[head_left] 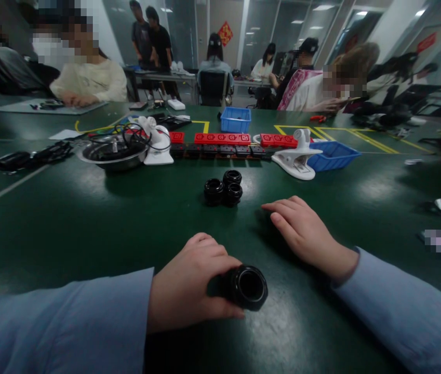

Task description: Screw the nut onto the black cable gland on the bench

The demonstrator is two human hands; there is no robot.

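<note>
My left hand [195, 283] grips a black plastic cable gland [249, 287] between thumb and fingers, its round opening tilted up toward me. To the right, my right hand [302, 228] hovers or rests low over the table, fingers stretched forward and holding nothing; whether it touches the surface I cannot tell. Beyond the two hands, three similar black parts stand close together: a left one [214, 192], a rear one [232, 177] and a front right one [233, 194]. Their openings face upward.
Across the green table [158, 218] run red power strips [222, 138] and a black strip [220, 151]. A metal bowl with cables [113, 156], a white clip stand [158, 145], another white clip [298, 158] and blue bins [331, 156] stand nearby. Other people sit beyond.
</note>
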